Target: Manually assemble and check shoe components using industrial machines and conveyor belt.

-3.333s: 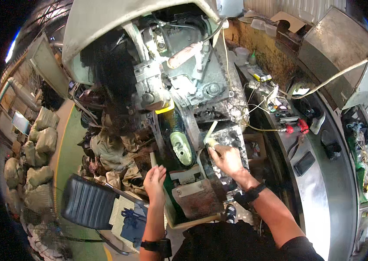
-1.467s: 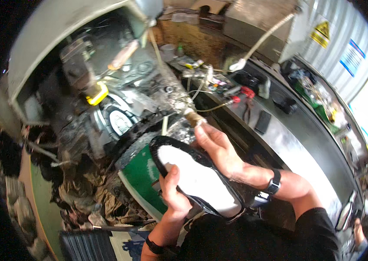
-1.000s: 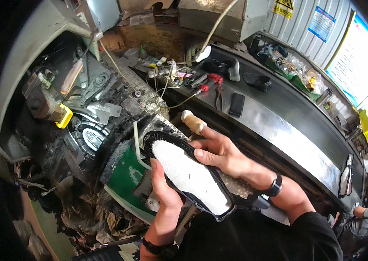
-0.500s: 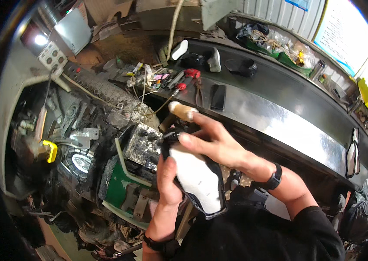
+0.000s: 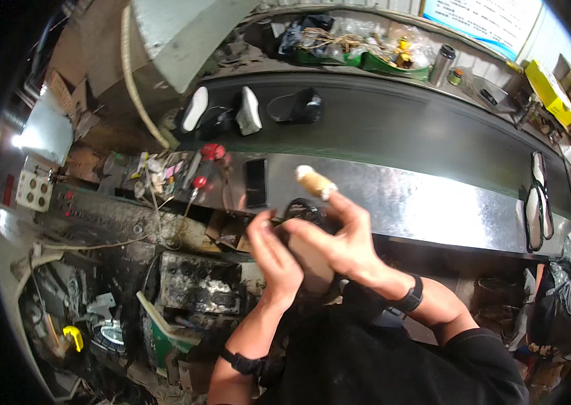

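Between my hands, close to my body, is a black shoe upper (image 5: 307, 210) with a pale, shaded underside (image 5: 309, 263). My left hand (image 5: 275, 260) is curled against its left side, fingers partly blurred. Across the upper part of the underside lies the thumb of my right hand (image 5: 346, 246), the other fingers behind the right edge. One right finger wears a tan and white wrapping (image 5: 316, 182) and points away over the metal bench edge. Much of the shoe is hidden by my hands and dark shirt.
A black phone (image 5: 256, 183) lies on the metal ledge (image 5: 427, 209) beside red-handled tools (image 5: 212, 152). Shoe pieces with white soles (image 5: 248, 111) and a black shoe upper (image 5: 297, 106) rest on the dark belt. More shoe pieces (image 5: 535, 209) lie far right. Machinery (image 5: 201, 283) stands left.
My view has swung right, over the bench. The shoe has tilted, its white underside now shaded and less visible. My left fingers have moved up toward its far end.
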Tool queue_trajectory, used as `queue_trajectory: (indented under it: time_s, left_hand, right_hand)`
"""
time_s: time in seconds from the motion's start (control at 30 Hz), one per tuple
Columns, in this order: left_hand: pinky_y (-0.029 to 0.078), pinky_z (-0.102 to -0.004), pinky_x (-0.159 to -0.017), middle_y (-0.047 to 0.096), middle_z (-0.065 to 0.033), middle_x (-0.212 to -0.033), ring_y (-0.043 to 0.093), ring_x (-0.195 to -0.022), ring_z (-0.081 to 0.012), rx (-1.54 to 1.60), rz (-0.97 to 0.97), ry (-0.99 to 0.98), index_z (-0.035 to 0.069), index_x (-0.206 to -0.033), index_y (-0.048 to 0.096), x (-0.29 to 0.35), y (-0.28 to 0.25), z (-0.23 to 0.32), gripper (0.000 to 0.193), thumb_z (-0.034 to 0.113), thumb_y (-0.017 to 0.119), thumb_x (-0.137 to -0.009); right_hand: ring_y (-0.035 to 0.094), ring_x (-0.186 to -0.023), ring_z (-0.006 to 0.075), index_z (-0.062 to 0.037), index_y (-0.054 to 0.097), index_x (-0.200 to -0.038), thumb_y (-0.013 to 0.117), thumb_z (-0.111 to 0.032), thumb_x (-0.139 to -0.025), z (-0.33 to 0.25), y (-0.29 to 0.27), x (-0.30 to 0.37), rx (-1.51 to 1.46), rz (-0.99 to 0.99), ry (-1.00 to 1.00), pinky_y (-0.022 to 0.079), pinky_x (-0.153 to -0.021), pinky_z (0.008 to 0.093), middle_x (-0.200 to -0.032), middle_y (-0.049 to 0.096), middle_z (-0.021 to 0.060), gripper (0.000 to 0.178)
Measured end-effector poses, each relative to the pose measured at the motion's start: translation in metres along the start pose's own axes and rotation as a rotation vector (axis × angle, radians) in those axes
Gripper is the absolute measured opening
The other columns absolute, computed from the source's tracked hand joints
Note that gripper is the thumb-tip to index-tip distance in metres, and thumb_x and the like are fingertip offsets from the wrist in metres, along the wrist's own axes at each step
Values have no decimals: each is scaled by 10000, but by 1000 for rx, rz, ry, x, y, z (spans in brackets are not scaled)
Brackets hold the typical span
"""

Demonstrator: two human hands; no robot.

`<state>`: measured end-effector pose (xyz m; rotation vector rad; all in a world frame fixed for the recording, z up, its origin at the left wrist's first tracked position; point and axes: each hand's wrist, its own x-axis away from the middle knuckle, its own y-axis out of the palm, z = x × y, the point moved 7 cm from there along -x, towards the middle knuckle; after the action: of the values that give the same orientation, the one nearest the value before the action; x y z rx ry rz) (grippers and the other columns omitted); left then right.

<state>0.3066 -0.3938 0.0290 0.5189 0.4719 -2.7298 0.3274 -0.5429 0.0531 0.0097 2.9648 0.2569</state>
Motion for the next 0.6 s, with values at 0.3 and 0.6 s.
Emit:
queue_trajectory:
  time_s: [0.3, 0.6]
  left_hand:
    - [530, -378, -877, 692, -207, -1076, 688, -1015, -295, -216, -609, -62, -1, -1223, 612, 5, 63, -69, 343, 202, 646, -949]
    - [539, -327, -874, 686, -165, -1113, 670, -1003, -209, -273, -474, -621, -4, -1239, 601, 47, -34, -206, 344, 204, 638, -967]
  right_hand:
    - [641, -795, 81, 1, 581, -1334, 824, -175, -811, 10, -380, -55, 308, 696, -92, 488, -713, 211, -947, 702, 39, 603]
    - [636, -802, 163, -50, 560, -1354, 752, -75, -803, 148, -607, -23, 682, 1349, 127, 530, -711, 307, -996, 691, 91, 584]
